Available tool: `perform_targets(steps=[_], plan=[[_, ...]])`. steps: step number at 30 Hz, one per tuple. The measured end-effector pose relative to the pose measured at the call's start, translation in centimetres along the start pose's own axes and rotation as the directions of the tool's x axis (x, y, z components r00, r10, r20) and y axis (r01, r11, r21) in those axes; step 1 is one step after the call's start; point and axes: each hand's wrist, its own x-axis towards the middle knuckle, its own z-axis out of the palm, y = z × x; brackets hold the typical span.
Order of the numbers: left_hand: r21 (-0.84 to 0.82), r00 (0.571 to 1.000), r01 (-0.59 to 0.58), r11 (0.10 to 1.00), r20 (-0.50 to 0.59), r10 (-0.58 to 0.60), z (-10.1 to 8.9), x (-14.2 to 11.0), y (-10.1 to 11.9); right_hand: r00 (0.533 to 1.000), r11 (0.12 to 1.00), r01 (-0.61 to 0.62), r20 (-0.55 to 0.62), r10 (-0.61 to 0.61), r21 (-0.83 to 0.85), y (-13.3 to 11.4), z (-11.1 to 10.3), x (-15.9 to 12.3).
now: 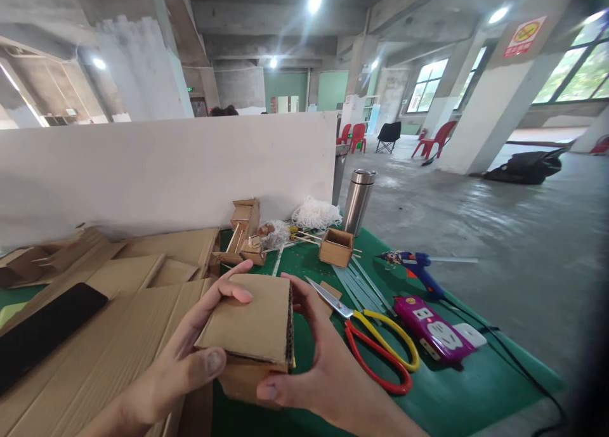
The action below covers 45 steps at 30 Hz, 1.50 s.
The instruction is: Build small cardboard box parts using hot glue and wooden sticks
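1. Green worktop [509,386] spreads beneath both hands, with a long white upright panel [190,177] beyond them.
2. Left hand [188,358] curls around the left side of a brown cardboard box with a flat top [257,323], thumb at the near edge, a fingertip on top.
3. Right hand [328,354] grips its right side, thumb against the front; the box sits between the two hands.
4. Just right of the right hand lie steel scissors with red and yellow handles [353,314]; farther right, a purple-and-white power strip [432,332].
5. Beyond the right hand stand a small open cardboard box [333,255] and a silver metal flask [358,205].
6. Left of the left hand, a flat black rectangular object [50,335] rests on brown cardboard sheets [166,313].
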Motion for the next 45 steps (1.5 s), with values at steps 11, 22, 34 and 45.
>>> perform_targets(steps=[11, 22, 34, 45], plan=[[-0.055, 0.962, 0.200, 0.978, 0.203, -0.185, -2.4, 2.1, 2.5, 0.950, 0.954, 0.093, -0.261, -0.171, -0.286, 2.6, 2.3, -0.6], [-0.060, 0.977, 0.176, 0.983, 0.130, -0.167, -1.3, 2.3, 2.4, 0.956, 0.952, 0.030, -0.269, -0.116, -0.303, 2.4, 2.9, -0.7], [-0.063, 0.956, 0.188, 0.980, 0.238, -0.168, -1.7, 2.3, 2.5, 0.967, 0.978, 0.038, -0.239, -0.089, -0.207, 1.9, 3.0, -0.7], [-0.088, 0.965, 0.207, 0.974, 0.180, -0.189, -1.7, 3.2, 2.1, 0.952, 0.959, 0.077, -0.267, -0.152, -0.272, 2.1, 3.0, -0.7]])
